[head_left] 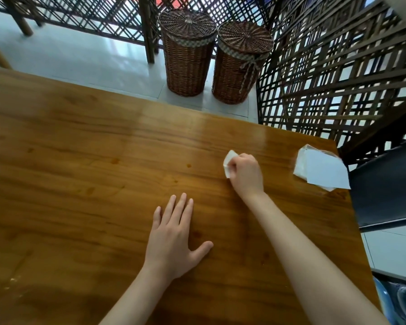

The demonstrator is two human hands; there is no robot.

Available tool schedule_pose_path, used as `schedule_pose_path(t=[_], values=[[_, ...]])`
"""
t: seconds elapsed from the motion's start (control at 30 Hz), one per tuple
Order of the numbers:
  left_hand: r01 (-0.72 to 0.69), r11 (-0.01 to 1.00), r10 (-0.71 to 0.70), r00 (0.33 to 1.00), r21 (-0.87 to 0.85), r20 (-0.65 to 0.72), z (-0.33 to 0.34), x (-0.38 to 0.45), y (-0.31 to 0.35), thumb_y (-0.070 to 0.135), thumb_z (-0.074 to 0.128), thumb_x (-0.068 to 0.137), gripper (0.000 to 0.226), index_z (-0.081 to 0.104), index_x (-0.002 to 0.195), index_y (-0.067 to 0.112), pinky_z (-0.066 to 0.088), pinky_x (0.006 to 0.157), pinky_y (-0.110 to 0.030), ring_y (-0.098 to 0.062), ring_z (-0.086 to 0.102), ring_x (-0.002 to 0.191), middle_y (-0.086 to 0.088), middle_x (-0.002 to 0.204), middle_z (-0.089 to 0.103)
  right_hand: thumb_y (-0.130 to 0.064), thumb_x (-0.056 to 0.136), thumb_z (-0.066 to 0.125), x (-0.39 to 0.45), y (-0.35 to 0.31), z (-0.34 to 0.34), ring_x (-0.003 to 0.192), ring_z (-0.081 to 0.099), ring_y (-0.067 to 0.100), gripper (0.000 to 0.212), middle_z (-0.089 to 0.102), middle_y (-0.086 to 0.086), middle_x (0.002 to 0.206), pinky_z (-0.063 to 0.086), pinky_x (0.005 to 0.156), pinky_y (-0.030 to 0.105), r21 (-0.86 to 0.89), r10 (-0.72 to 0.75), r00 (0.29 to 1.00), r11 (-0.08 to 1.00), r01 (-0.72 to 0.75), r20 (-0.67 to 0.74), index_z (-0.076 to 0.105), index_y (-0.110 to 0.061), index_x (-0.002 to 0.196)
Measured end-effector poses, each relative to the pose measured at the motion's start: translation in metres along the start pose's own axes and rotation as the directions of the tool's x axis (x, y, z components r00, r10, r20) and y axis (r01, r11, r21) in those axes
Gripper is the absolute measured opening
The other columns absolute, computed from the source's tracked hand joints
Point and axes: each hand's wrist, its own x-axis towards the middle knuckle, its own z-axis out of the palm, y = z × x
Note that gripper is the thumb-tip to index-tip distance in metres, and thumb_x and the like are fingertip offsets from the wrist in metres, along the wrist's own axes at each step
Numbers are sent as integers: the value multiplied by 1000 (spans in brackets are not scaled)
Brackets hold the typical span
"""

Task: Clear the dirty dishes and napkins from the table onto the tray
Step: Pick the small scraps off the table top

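My right hand (245, 173) grips a small white napkin (228, 161) against the wooden table (80, 160), right of centre; the napkin sticks out past the curled fingers to the left. My left hand (174, 235) lies flat on the table with straight fingers, nearer to me and left of the right hand, holding nothing. A stack of white napkins (321, 170) in a clear wrapper sits at the table's far right corner. No dishes or tray are in view.
Two lidded wicker baskets (188, 55) (239, 64) stand on the floor beyond the table's far edge. A dark lattice screen (338, 78) runs along the back and right. A dark chair seat (384, 191) stands just past the right table edge.
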Motion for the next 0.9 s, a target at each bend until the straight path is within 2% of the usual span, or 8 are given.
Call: schedule_pose_path(t=[0.07, 0.17, 0.23, 0.43, 0.63, 0.7, 0.83, 0.9], values=[[4, 1000, -4, 1000, -2, -4, -1, 1, 0, 83, 31, 73, 97, 35, 146, 19, 16, 112, -46, -24, 25, 142, -2, 152, 32, -13, 92, 54, 5, 6, -3, 94, 54, 21, 19, 64, 10, 94, 40, 69, 22, -7, 63, 997, 998, -63, -35, 71, -5, 95], [3, 1000, -3, 1000, 10, 0, -1, 1, 1, 83, 33, 72, 97, 41, 142, 17, 22, 109, -48, -25, 32, 139, -3, 148, 39, -11, 89, 56, 4, -6, -2, 99, 57, 26, 22, 65, 10, 98, 48, 74, 27, 45, 128, 990, 991, -126, -52, 67, -5, 107], [5, 1000, -5, 1000, 10, -2, -1, 1, 0, 83, 33, 72, 96, 42, 141, 18, 24, 108, -48, -26, 35, 137, -3, 147, 41, -7, 88, 57, 2, -13, 0, 93, 60, 25, 17, 67, 11, 95, 45, 66, 24, 61, 168, 984, 985, -164, -62, 68, -4, 100], [3, 1000, -3, 1000, 21, -4, -1, 1, -1, 83, 30, 73, 96, 36, 145, 19, 17, 111, -46, -24, 27, 141, -2, 151, 34, -2, 87, 56, 6, -8, 1, 83, 61, 20, 18, 67, 10, 86, 41, 63, 22, 56, 199, 979, 978, -201, 42, 74, -5, 81], [-4, 1000, 4, 1000, 25, -9, 0, 1, -2, 84, 23, 73, 99, 22, 150, 21, 7, 115, -44, -21, 11, 146, 0, 157, 20, 0, 85, 59, 9, -5, 2, 85, 63, 20, 17, 69, 9, 88, 44, 65, 22, 90, 232, 972, 968, -233, 24, 74, -7, 82], [-3, 1000, 3, 1000, 26, -11, 2, 1, -2, 84, 21, 73, 99, 19, 150, 21, 5, 115, -44, -21, 9, 146, 0, 157, 17, -2, 86, 60, 5, -7, 5, 84, 63, 19, 15, 69, 9, 89, 42, 66, 21, 89, 192, 981, 977, -193, 18, 75, -7, 85], [-7, 1000, 7, 1000, 25, -17, 4, 2, -3, 84, 20, 73, 100, 16, 151, 21, 4, 115, -44, -20, 7, 146, 0, 158, 15, -4, 86, 59, -13, -8, 5, 84, 59, 21, 15, 66, 9, 88, 41, 70, 24, 70, -55, 994, 996, 49, 89, 74, -7, 87], [-11, 1000, 11, 1000, 24, -24, 4, 2, -3, 84, 19, 73, 100, 14, 151, 22, 3, 115, -43, -20, 5, 146, 1, 158, 13, -6, 86, 61, -3, 0, -5, 81, 55, 19, 13, 65, 9, 87, 36, 68, 23, 62, -39, 999, 997, 40, -19, 74, -8, 88]])
